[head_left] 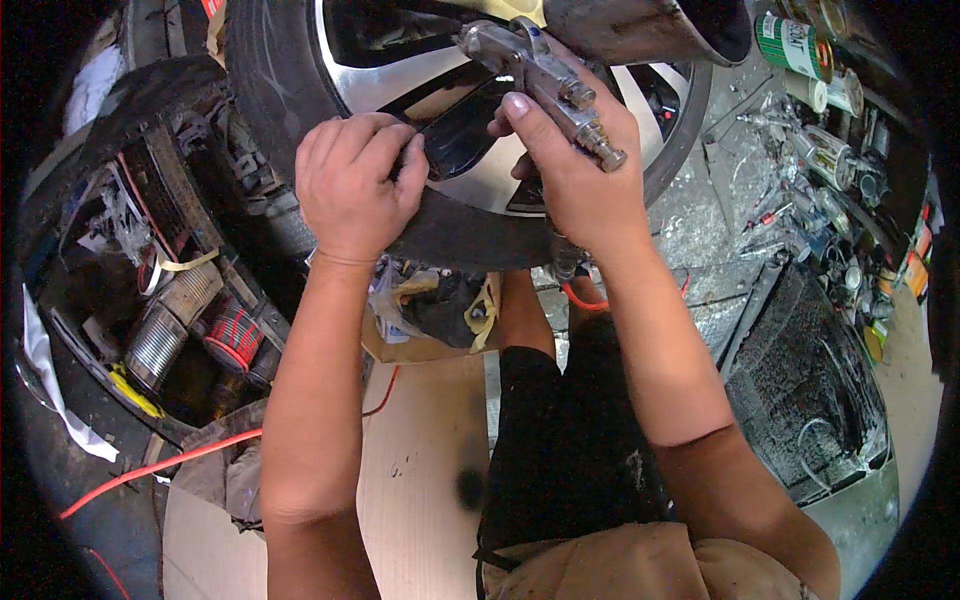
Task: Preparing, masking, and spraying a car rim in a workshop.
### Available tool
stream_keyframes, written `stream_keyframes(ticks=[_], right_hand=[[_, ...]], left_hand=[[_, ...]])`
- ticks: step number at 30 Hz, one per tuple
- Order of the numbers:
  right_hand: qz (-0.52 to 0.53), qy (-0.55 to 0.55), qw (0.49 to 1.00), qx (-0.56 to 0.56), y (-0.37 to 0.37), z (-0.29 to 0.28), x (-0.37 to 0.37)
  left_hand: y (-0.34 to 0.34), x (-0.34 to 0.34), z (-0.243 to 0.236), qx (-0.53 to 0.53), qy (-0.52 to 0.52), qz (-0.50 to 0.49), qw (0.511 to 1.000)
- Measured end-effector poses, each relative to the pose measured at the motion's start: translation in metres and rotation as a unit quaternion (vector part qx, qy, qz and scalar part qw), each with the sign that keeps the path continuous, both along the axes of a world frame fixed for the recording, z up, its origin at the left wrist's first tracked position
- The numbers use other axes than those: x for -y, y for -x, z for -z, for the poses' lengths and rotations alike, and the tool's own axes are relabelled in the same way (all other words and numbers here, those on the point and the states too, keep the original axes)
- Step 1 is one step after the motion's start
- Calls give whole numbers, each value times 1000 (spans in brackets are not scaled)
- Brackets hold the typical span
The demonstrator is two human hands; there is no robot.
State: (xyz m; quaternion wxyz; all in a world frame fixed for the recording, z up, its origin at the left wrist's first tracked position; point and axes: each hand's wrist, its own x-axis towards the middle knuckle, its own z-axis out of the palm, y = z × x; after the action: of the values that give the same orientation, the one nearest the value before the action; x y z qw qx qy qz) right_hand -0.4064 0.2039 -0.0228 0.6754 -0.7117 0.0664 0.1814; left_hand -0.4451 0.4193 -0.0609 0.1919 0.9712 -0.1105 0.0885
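A car wheel fills the upper middle, its black tyre (270, 90) around a rim (490, 180) with silver and black spokes. My right hand (590, 175) is wrapped around a metal spray gun (540, 75) over the wheel, thumb along its side. A dark, stained cup (650, 30) sits at the gun's upper end. An orange air hose (582, 300) joins the fitting below the grip. Over the near left part of the tyre is my left hand (360, 185), its fingers curled closed. What they hold, if anything, is hidden.
Beneath the wheel stands an open cardboard box (430, 345) with crumpled material. A car part (165, 250) with metal cans lies at left, crossed by the orange hose. Tools and bottles clutter the right, with a green can (793, 46) and a dark, grimy panel (810, 370).
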Motion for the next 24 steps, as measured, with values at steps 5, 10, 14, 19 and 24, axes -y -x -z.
stream_keyframes(ticks=[5,10,14,19,24], right_hand=[[37,12,999,-37,4,7,13],[45,39,998,-11,3,20,26],[34,9,998,-48,-1,15,24],[-8,-23,999,-47,-3,0,16],[-17,-27,999,-33,-1,1,22]], left_hand=[[0,-1,-1,-2,-5,-3,1000],[-2,2,-1,-11,-10,-5,1000],[-3,4,1,4,-12,-5,1000],[-3,4,-3,-16,-27,-12,999],[-2,6,-6,-37,-35,-17,999]])
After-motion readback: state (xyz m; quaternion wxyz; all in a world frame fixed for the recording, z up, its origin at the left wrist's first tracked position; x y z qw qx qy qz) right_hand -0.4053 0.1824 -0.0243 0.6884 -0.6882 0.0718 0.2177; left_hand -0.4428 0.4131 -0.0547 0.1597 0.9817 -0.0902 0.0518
